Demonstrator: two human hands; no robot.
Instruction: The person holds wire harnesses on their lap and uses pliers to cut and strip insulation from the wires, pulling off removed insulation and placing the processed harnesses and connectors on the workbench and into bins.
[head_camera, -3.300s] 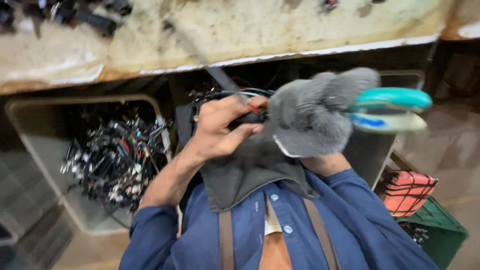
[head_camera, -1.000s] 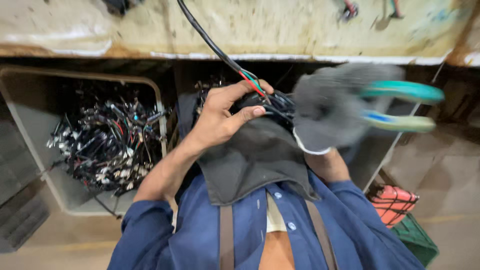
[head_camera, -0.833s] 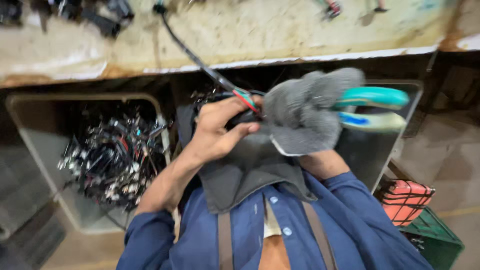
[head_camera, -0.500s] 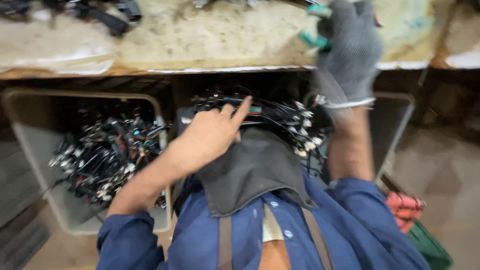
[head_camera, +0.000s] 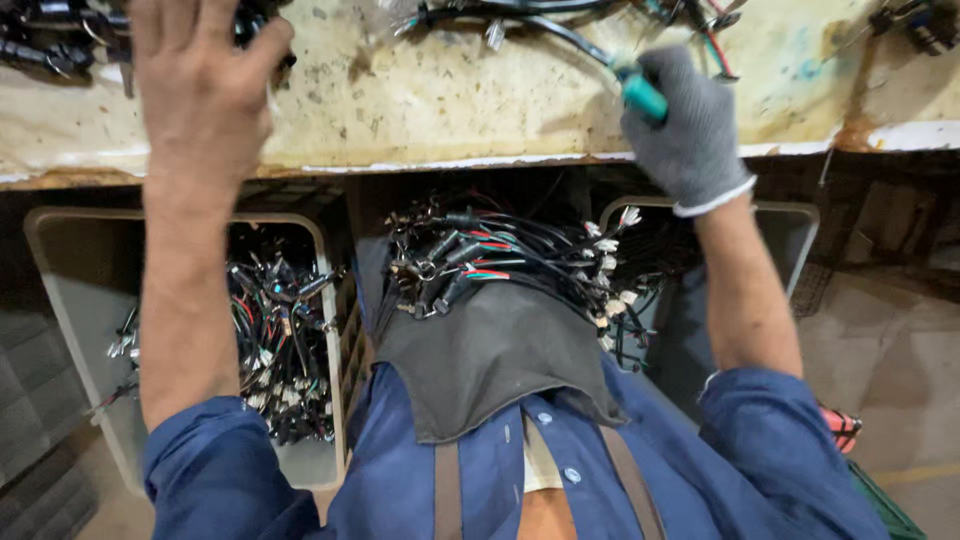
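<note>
the gloved right hand (head_camera: 690, 130) grips teal-handled cutters (head_camera: 640, 92) at the bench wires (head_camera: 520, 12), while the bare left hand (head_camera: 200, 80) spreads open toward black connectors (head_camera: 50, 50).

Hands: two; a bare left hand (head_camera: 200, 85) with spread fingers over the bench, and a right hand in a grey knitted glove (head_camera: 690, 135).
Teal-handled cutting tools: one (head_camera: 640, 92), gripped in the gloved hand.
Grey plastic bins under the bench: two; one at the left (head_camera: 60, 270), one at the right (head_camera: 790, 235).
Heaps of black cut wires with coloured strands and connectors: three that can be told; one in the left bin (head_camera: 275, 345), one on the dark grey apron flap (head_camera: 500, 270), one along the bench top (head_camera: 520, 15).
Stained cream workbench tops: one (head_camera: 430, 110).
Dark grey aprons: one (head_camera: 490, 370).
Single wires: too tangled to count.
</note>
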